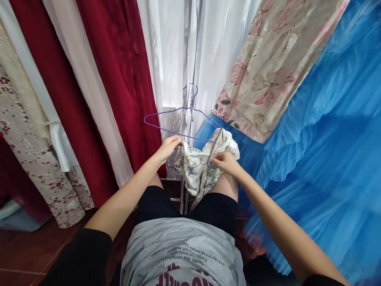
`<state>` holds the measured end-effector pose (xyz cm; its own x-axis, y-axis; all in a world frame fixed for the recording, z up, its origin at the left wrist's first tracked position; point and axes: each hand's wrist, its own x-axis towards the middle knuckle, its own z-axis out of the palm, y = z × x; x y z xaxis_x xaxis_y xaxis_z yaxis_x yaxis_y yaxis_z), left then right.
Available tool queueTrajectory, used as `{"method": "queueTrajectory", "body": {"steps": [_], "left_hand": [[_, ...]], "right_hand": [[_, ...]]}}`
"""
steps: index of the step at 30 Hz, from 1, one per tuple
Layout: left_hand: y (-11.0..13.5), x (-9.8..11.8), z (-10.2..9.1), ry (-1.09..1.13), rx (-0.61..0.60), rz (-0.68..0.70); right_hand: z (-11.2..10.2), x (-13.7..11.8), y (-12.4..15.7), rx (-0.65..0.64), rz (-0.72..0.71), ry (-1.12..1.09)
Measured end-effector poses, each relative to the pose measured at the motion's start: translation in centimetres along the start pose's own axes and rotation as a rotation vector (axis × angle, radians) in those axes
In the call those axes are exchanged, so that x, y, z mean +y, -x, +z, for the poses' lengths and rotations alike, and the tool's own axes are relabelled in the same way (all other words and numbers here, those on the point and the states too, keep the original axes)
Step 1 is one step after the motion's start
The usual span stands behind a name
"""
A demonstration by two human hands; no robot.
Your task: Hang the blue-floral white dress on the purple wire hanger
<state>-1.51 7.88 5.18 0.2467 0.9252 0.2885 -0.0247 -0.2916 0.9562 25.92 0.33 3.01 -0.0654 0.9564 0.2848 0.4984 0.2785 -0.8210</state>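
A purple wire hanger (166,129) is in front of me, its hook up against the white curtain. On its right end sits a pale garment with a blue and yellow print (196,171), and the rest of the cloth hangs down over my thighs. My left hand (172,147) is closed on the garment's left edge, just below the hanger's bottom bar. With thumb and fingers pinched, my right hand (224,162) grips the cloth on the right side, below the covered end. The hanger's left end is bare.
White curtains (169,47) hang directly ahead, with dark red fabric (119,79) to the left. A beige floral cloth (268,79) and a blue tulle dress (333,131) fill the right side. A light-coloured tub (22,216) stands on the tiled floor (24,254) at the lower left.
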Motion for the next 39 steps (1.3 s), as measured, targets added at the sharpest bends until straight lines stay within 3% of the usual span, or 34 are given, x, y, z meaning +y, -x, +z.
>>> {"method": "queueTrajectory", "body": {"steps": [2,3,6,8,10,12,15,17,20,23,25,29,32,35,39], "left_hand": [[0.6,1.5,3.0,-0.115,-0.128,0.183],[0.9,2.0,4.5,-0.172,-0.176,0.258],[1.6,2.1,7.5,-0.311,-0.179,0.414],[2.0,1.0,8.1,-0.301,-0.161,0.437],[2.4,-0.7,7.7,-0.211,-0.254,0.370],[3.3,-2.4,6.6,-0.162,-0.436,0.220],[5.3,-3.9,4.4,-0.312,-0.682,0.039],[6.5,-3.9,2.9,-0.472,-0.746,0.074],[7.1,-3.4,0.7,-0.717,-0.682,0.252],[6.1,-3.4,-2.2,-0.905,-0.576,0.321],[5.1,-3.8,-4.9,-0.979,-0.506,0.306],[3.2,-3.8,-10.8,-1.118,-0.366,0.197],[2.2,-2.1,-13.8,-1.156,-0.219,0.276],[0.9,0.6,-14.8,-1.160,-0.073,0.407],[-1.7,3.8,-14.1,-1.114,0.017,0.483]], "right_hand": [[1.0,-1.5,0.0,-0.025,-0.158,-0.005],[1.6,-2.2,0.0,-0.099,-0.193,-0.048],[3.4,-3.4,0.1,-0.355,-0.123,-0.226],[3.9,-3.8,0.4,-0.381,-0.022,-0.410],[3.6,-4.1,0.9,-0.336,0.075,-0.621],[2.5,-4.6,1.2,-0.349,0.130,-0.732],[0.5,-5.4,1.5,-0.480,0.110,-0.617],[-0.4,-5.8,1.5,-0.567,0.068,-0.479],[-1.0,-6.5,1.4,-0.640,0.014,-0.341],[-1.3,-7.1,1.3,-0.620,-0.053,-0.259],[-1.7,-7.1,1.1,-0.526,-0.097,-0.206],[-2.3,-5.6,0.0,-0.206,-0.209,0.012],[-1.8,-3.7,-2.2,-0.011,-0.339,0.263],[-0.9,-2.2,-5.8,0.141,-0.337,0.457],[0.1,-1.1,-10.4,0.220,-0.182,0.566]]}}
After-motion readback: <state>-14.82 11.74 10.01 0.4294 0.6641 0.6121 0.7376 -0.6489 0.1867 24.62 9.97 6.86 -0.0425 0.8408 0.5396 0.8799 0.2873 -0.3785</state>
